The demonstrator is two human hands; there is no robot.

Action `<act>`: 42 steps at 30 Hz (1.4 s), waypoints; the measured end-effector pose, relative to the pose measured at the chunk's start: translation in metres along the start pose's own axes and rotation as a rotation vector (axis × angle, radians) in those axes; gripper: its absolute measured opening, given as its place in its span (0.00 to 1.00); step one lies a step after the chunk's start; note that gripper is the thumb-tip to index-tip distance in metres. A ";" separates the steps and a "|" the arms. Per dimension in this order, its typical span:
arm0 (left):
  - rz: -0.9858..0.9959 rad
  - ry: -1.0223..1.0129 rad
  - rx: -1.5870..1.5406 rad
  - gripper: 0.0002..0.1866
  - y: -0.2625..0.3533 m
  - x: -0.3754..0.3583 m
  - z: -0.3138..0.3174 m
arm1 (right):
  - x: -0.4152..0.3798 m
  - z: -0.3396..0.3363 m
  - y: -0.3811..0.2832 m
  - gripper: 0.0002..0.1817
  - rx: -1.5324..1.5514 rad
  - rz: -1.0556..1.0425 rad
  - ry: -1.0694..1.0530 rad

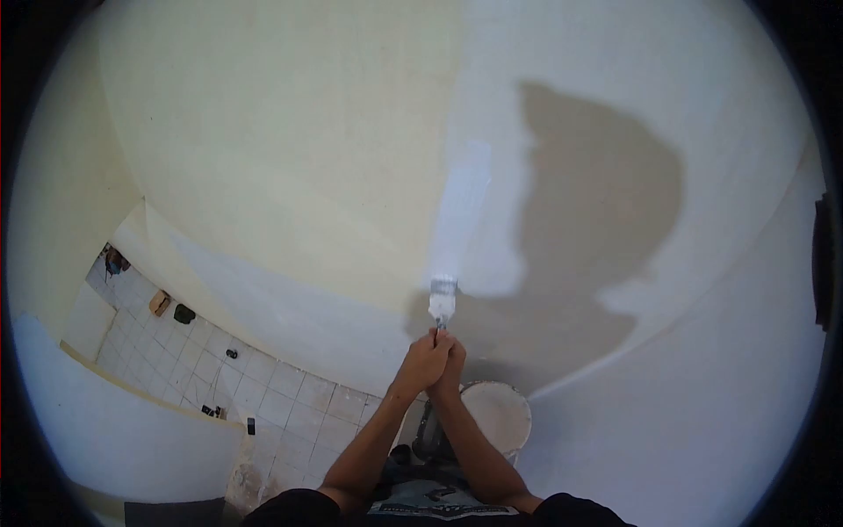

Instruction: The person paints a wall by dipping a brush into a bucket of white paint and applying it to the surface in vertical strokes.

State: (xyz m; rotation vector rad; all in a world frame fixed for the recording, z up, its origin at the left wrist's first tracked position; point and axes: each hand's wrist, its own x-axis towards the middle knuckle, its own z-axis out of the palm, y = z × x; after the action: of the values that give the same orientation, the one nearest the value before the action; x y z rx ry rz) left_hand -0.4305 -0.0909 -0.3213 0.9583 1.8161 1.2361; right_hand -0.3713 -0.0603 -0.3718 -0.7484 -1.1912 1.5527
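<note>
A paint brush with a pale, paint-covered head points up against the wall. Both hands are closed together around its handle, my left hand in front and to the left, my right hand partly hidden behind it on the right. Above the bristles runs a wet-looking whitish strip, along the border between the yellowish wall on the left and the paler wall on the right. Below the hands, at the right, stands a round bucket of pale paint.
A large shadow falls on the wall at the right. Down at the left lies a tiled floor with a brown box, a dark green object and several small dark items. A low wall borders the floor at the lower left.
</note>
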 end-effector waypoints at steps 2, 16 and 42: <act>0.009 -0.018 -0.015 0.29 -0.011 -0.007 0.001 | -0.008 -0.006 0.014 0.11 0.025 -0.003 0.020; 0.398 0.107 -0.187 0.24 0.150 -0.030 -0.048 | 0.033 0.060 -0.152 0.20 0.008 -0.293 -0.071; 0.165 0.002 -0.065 0.25 0.063 -0.019 -0.033 | 0.006 0.030 -0.049 0.13 0.020 -0.105 0.002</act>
State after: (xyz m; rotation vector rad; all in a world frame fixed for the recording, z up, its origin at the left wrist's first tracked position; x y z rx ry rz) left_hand -0.4397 -0.1041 -0.2491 1.0882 1.7146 1.3879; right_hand -0.3837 -0.0633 -0.3154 -0.6642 -1.1935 1.4752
